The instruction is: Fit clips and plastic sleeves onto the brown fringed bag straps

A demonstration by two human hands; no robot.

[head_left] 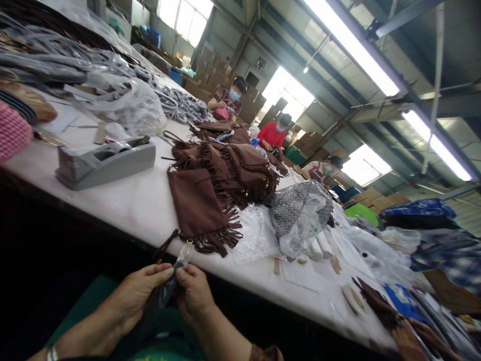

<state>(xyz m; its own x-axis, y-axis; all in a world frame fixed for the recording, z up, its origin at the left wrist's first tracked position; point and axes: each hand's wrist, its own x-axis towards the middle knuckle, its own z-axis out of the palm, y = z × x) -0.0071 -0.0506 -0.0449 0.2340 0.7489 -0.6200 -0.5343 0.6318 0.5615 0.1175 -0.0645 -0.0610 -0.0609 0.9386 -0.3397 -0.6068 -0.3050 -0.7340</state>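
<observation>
Just off the table's front edge, my left hand (141, 288) and my right hand (195, 291) come close together. Both pinch a dark grey strap (164, 291) that looks wrapped in clear plastic film. Its filmed end (184, 253) points up toward the table, while the lower part hangs down between my forearms. Right beyond my fingers lies a brown fringed bag (197, 205), flat, with a small brown wrist loop (165, 246) hanging over the edge by my left hand. Behind it, several more brown fringed bags (244, 165) are heaped.
A grey tape dispenser (108, 160) stands on the white table (124, 210) at left. Wrapped grey straps (180, 103) and plastic film (131, 100) pile up behind it. A grey patterned bundle (296, 205) sits right of the bags. Several co-workers sit farther back; boxes line the wall.
</observation>
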